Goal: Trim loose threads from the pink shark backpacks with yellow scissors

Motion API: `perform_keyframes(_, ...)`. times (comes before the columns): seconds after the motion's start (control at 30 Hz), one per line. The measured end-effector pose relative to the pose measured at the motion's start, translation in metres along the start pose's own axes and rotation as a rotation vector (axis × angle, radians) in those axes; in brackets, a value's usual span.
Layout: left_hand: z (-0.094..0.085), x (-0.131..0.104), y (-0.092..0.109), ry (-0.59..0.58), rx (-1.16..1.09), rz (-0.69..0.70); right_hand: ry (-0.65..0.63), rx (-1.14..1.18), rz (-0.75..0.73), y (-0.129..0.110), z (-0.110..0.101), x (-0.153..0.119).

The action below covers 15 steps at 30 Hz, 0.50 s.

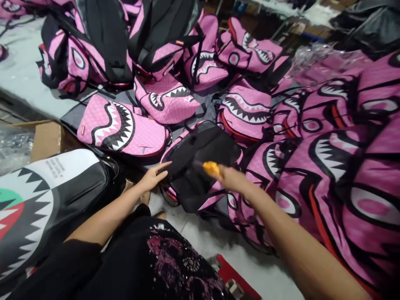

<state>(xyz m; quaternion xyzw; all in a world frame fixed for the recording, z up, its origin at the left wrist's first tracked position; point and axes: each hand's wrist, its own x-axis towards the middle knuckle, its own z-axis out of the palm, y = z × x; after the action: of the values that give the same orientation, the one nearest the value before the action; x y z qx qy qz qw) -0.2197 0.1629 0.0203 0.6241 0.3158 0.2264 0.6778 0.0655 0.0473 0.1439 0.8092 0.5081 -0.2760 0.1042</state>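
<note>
A black-backed pink bag (203, 154) lies in front of me, its dark padded side up. My left hand (155, 175) rests at the bag's left edge, thumb and fingers apart. Above the bag's right part, my right hand (229, 178) is closed round a tool with an orange handle (211, 169); the tool's far end is blurred. Just beyond my left hand lies a pink bag with a shark-mouth print (121, 127).
Pink shark-print bags (328, 166) are piled along the right, and more bags (106, 37) lie at the back. A black and white bag (62, 196) is at the left, beside a cardboard box (46, 139). Something red (234, 275) lies near the bottom.
</note>
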Motion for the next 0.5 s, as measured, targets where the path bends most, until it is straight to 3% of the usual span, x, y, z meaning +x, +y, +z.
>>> perform_keyframes(0.07, -0.007, -0.001, -0.005, -0.003, -0.192, -0.229, -0.134, 0.091, -0.080, -0.001, 0.009, -0.015)
perform_keyframes(0.17, -0.009, 0.019, -0.011, 0.063, -0.309, -0.623, -0.128, 0.287, -0.057, 0.001, 0.010, -0.027)
perform_keyframes(0.23, -0.008, 0.034, -0.010, 0.055, -0.243, -0.723, -0.186, 0.381, -0.087, -0.004, 0.005, -0.025)
perform_keyframes(0.3, -0.004, 0.038, -0.003, 0.038, -0.118, -0.712, -0.160, 0.383, -0.074, -0.012, 0.002, -0.022)
perform_keyframes(0.37, 0.006, 0.031, 0.007, 0.026, 0.050, -0.601, -0.062, 0.306, -0.026, -0.016, 0.000, -0.023)
perform_keyframes(0.5, 0.046, 0.009, 0.018, -0.041, 0.746, -0.091, -0.230, 0.226, -0.080, 0.005, -0.008, -0.034)
